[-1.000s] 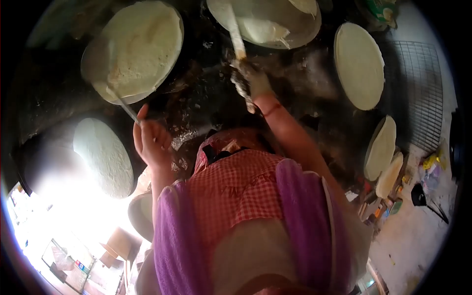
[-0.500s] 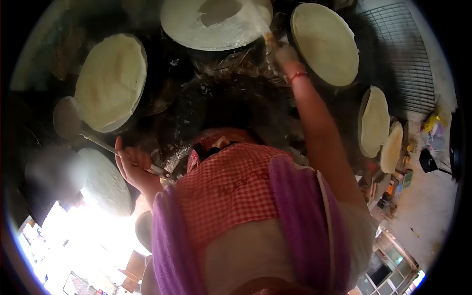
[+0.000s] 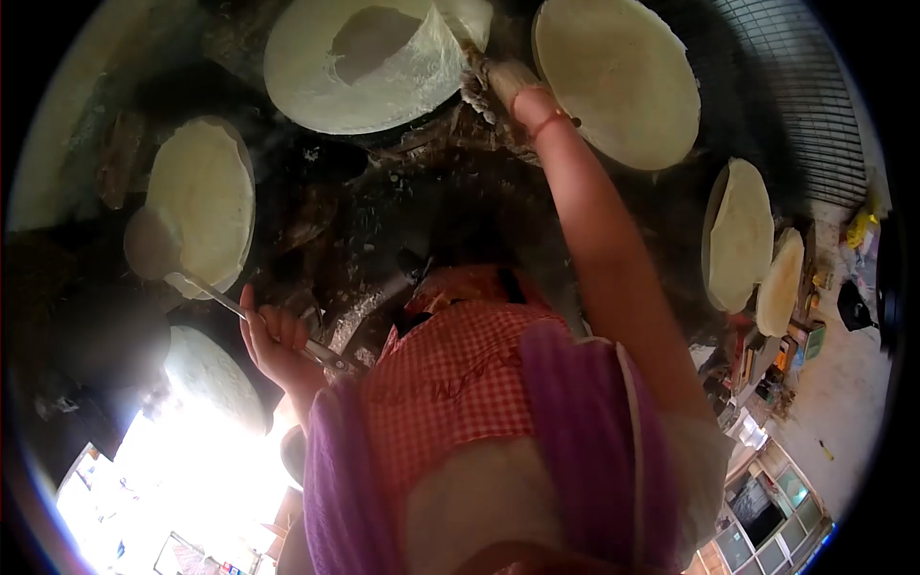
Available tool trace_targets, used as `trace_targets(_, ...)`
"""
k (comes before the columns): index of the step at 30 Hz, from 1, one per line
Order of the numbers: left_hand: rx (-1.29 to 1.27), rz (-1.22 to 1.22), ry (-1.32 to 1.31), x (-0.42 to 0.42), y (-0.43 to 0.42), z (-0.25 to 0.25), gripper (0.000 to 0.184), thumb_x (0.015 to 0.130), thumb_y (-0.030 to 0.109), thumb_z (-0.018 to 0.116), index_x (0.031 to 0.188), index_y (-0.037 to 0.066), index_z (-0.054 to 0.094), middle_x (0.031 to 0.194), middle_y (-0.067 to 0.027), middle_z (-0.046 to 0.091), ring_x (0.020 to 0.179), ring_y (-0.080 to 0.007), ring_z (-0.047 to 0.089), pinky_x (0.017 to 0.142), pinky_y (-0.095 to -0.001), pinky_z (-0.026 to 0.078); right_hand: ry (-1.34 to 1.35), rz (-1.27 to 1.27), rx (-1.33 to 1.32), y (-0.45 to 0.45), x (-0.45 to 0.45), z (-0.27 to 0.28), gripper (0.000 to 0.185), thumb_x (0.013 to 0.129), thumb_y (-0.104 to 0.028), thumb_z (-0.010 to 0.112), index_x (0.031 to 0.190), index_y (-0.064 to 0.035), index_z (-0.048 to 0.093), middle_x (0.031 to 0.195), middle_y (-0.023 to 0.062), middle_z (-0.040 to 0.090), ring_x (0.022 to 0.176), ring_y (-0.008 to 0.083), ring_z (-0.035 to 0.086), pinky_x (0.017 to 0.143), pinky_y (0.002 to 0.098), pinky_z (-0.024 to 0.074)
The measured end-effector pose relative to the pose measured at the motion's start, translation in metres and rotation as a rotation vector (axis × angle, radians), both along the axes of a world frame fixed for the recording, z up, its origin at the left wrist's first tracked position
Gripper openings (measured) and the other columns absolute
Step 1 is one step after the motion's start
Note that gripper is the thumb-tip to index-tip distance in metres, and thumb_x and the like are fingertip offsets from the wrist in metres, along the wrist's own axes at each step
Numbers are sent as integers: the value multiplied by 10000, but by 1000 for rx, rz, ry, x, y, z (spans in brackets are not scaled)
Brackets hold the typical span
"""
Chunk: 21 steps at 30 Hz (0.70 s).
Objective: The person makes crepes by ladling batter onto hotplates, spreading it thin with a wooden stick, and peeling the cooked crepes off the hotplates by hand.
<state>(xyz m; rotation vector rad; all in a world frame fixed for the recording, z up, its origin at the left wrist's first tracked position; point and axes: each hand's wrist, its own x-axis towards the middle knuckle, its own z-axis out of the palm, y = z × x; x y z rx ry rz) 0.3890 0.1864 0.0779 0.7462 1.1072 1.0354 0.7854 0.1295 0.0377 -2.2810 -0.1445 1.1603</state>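
Note:
My left hand (image 3: pixel 281 347) is closed around the handle of a long ladle (image 3: pixel 216 295), whose round bowl overlaps the edge of the left pancake (image 3: pixel 201 201). My right hand (image 3: pixel 506 84) is closed on a flat spreader (image 3: pixel 458 31), partly hidden at the rim of the top griddle. Pale batter (image 3: pixel 402 91) covers much of that griddle around a bare grey patch. Just right of my right hand lies a round pancake (image 3: pixel 621 81).
Another pale round (image 3: pixel 216 379) lies at lower left, near bright light. Two smaller rounds, one a pancake (image 3: pixel 738 235), are at the right. A wire rack (image 3: pixel 815 105) stands at upper right, with boxes (image 3: pixel 800 345) and bags below it.
The spreader has swept over the top griddle, where batter now surrounds a grey patch. My right hand went up and right, then slightly back left. The ladle swung off the left pancake's middle.

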Motion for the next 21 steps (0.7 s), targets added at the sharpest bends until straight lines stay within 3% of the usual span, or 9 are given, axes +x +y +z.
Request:
trace_targets(1, -5, -6, -9, 0, 0, 1, 385, 1004, 225, 441, 1308, -11, 444, 620, 64, 229, 481, -22, 198, 386, -186, 184, -2, 1, -1, -12, 5, -26, 388, 895, -415, 609, 1064, -68, 640, 849, 25, 669, 628, 102, 594, 508, 245, 461)
trace_targets(2, -8, 1, -16, -1, 0, 3, 385, 1004, 225, 441, 1308, -11, 444, 620, 64, 229, 481, -22, 198, 386, -186, 184, -39, 34, 356, -33, 16, -73, 404, 887, -397, 627, 1122, -67, 619, 920, 42, 670, 738, 114, 614, 571, 265, 490)
trace_targets(4, -14, 30, 23, -11, 0, 6, 387, 1005, 230, 439, 1309, -10, 443, 612, 65, 231, 470, -23, 201, 381, -186, 187, -33, -59, 868, -53, -4, -43, 391, 903, -338, 625, 1160, -44, 603, 1088, 85, 656, 961, 147, 623, 766, 316, 530)
trace_targets(5, -15, 59, 9, -18, -1, 4, 387, 1005, 230, 439, 1309, -10, 443, 612, 65, 231, 470, -23, 201, 381, -186, 187, -2, -147, 932, -71, 12, -73, 428, 886, -272, 636, 1228, -27, 559, 1113, 93, 648, 958, 155, 633, 777, 301, 531)
trace_targets(10, 22, -12, -118, -53, 15, -21, 320, 1003, 199, 431, 1252, 12, 504, 587, 55, 280, 441, -39, 223, 368, -191, 199, -717, 143, 524, -32, -70, -104, 401, 836, -290, 687, 1198, -126, 636, 1097, 111, 670, 896, 173, 626, 779, 297, 491)
trace_targets(13, 33, 8, -141, -55, 27, -23, 313, 999, 190, 440, 1246, 10, 507, 586, 50, 291, 446, -40, 237, 372, -193, 201, -335, 55, 520, -2, -88, -65, 380, 851, -254, 679, 1201, -115, 628, 1005, 103, 697, 832, 165, 645, 735, 300, 509)
trace_targets(15, 42, 69, -118, -66, 33, -18, 307, 995, 188, 447, 1240, 13, 509, 592, 49, 294, 453, -38, 246, 373, -194, 200, -443, 22, 595, -15, -93, -21, 373, 857, -187, 673, 1218, -120, 605, 915, 128, 694, 653, 196, 627, 601, 327, 529)
trace_targets(19, 91, 90, -36, -96, 38, -15, 320, 1000, 174, 417, 1262, 0, 479, 608, 53, 291, 435, -35, 228, 369, -190, 199, 46, -446, 769, -7, -92, -64, 387, 897, -158, 603, 1264, -53, 543, 883, 93, 645, 676, 171, 549, 612, 299, 454)
trace_targets(21, 76, 69, -82, -97, 44, -17, 323, 996, 168, 425, 1268, 1, 472, 610, 54, 293, 438, -33, 230, 371, -189, 202, -4, -331, 783, 26, -108, -72, 405, 889, -193, 626, 1258, -40, 560, 961, 94, 662, 787, 145, 567, 715, 273, 455)
